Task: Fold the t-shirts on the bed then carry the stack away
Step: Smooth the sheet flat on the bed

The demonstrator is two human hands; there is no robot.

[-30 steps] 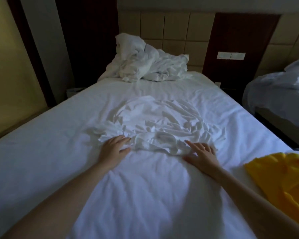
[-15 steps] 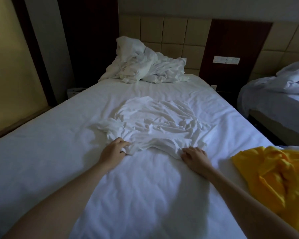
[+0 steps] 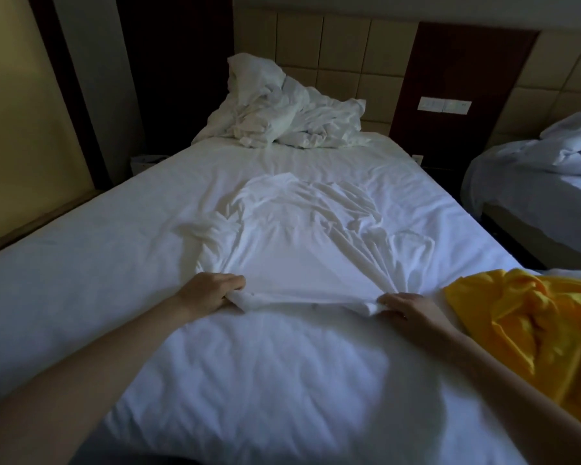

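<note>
A white t-shirt [image 3: 302, 243] lies spread and wrinkled on the white bed [image 3: 81, 280], in the middle. Its near edge is stretched taut between my two hands. My left hand [image 3: 212, 292] grips the near left corner of the shirt, fingers curled round the cloth. My right hand [image 3: 406, 307] pinches the near right corner. A crumpled yellow t-shirt [image 3: 530, 327] sits on the bed at the right, just beyond my right forearm.
A heap of white bedding [image 3: 282, 119] is piled at the head of the bed against the padded headboard [image 3: 342, 52]. A second bed [image 3: 534, 182] with rumpled covers stands to the right across a narrow gap. A yellow wall runs along the left.
Both hands went from lying flat at the shirt's near edge to gripping its two corners. They have pulled the edge toward me and apart, flattening the near part of the shirt.
</note>
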